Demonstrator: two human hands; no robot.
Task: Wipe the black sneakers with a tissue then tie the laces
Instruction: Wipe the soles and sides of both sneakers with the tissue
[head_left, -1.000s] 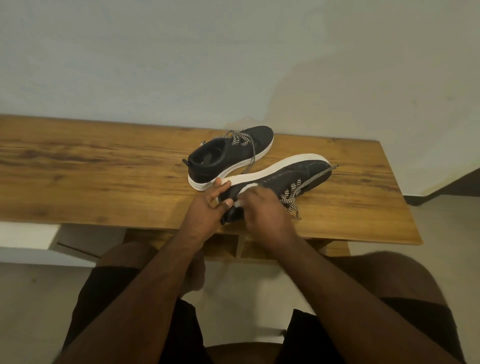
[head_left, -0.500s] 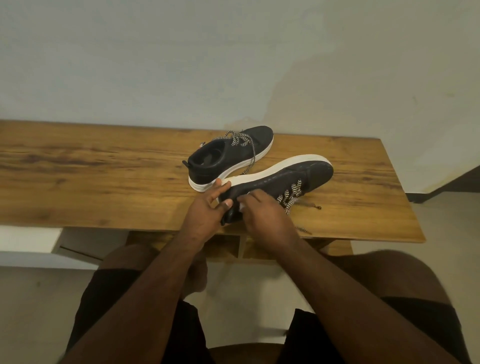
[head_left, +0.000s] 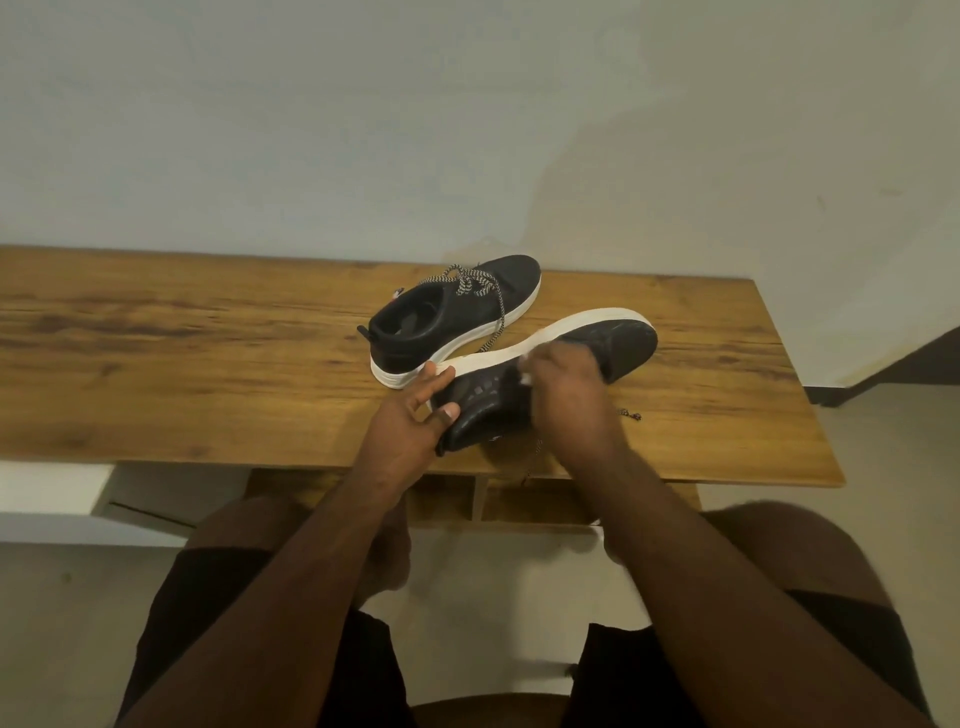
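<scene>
I see the near sneaker (head_left: 618, 345) tipped on its side at the front of the wooden surface (head_left: 208, 364), white sole facing away. My left hand (head_left: 415, 415) grips its heel, thumb curled onto the black upper. My right hand (head_left: 566, 395) is curled around a white tissue (head_left: 525, 375), pressing it against the shoe's side. The second sneaker (head_left: 457, 317) stands upright just behind, laces loose.

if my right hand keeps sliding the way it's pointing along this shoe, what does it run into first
Most likely the toe of the tilted sneaker that your right hand is wiping with the tissue. Past that, only bare table shows, though depth is hard to judge.
</scene>
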